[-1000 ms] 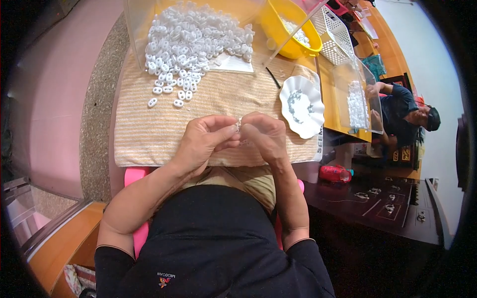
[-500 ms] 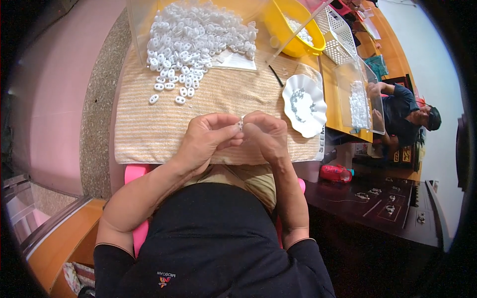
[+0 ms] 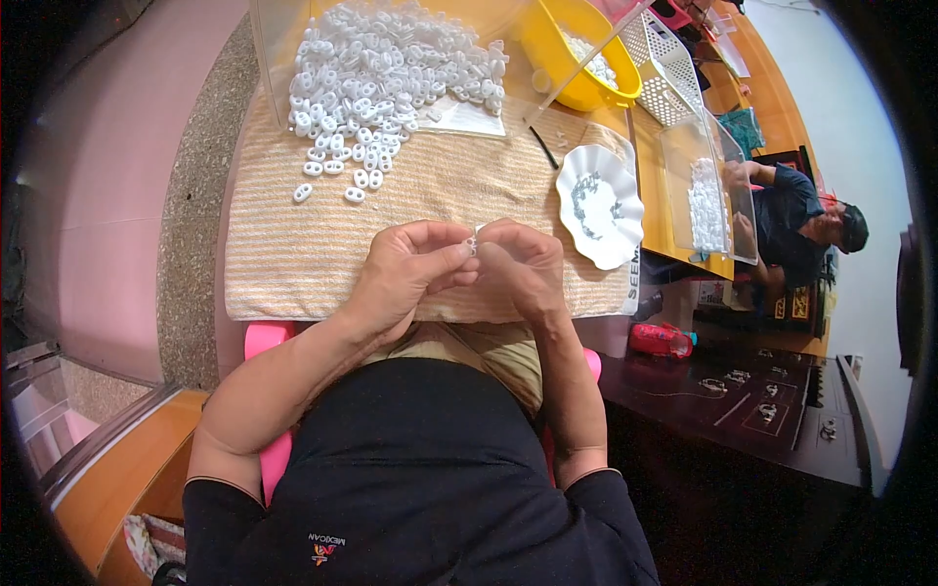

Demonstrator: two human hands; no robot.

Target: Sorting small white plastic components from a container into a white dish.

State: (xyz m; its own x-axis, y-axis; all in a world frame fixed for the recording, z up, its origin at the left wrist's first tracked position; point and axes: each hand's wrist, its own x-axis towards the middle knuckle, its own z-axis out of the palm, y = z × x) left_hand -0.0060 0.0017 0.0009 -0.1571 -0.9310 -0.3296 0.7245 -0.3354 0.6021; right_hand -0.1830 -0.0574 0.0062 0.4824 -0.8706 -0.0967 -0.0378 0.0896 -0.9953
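Over the near part of the towel, my left hand point(image 3: 408, 266) and my right hand point(image 3: 526, 266) meet fingertip to fingertip. Both pinch a small white plastic piece point(image 3: 474, 242), mostly covered by the fingers. Beyond them lies a heap of white oval plastic pieces with two holes point(image 3: 376, 68), several of them loose at its near side. To the right of my hands stands a white wavy-edged dish point(image 3: 614, 227) holding tiny dark grey bits, too small to name. A thin black stick point(image 3: 543, 146) rests left of that dish.
A striped towel point(image 3: 283, 249) covers the table. Clear plastic panels point(image 3: 271, 73) surround the heap. Behind stand a yellow basin point(image 3: 547, 59) and a white perforated basket point(image 3: 662, 68). At right, another person point(image 3: 791, 210) reaches into a clear bin point(image 3: 745, 200) of white pieces.
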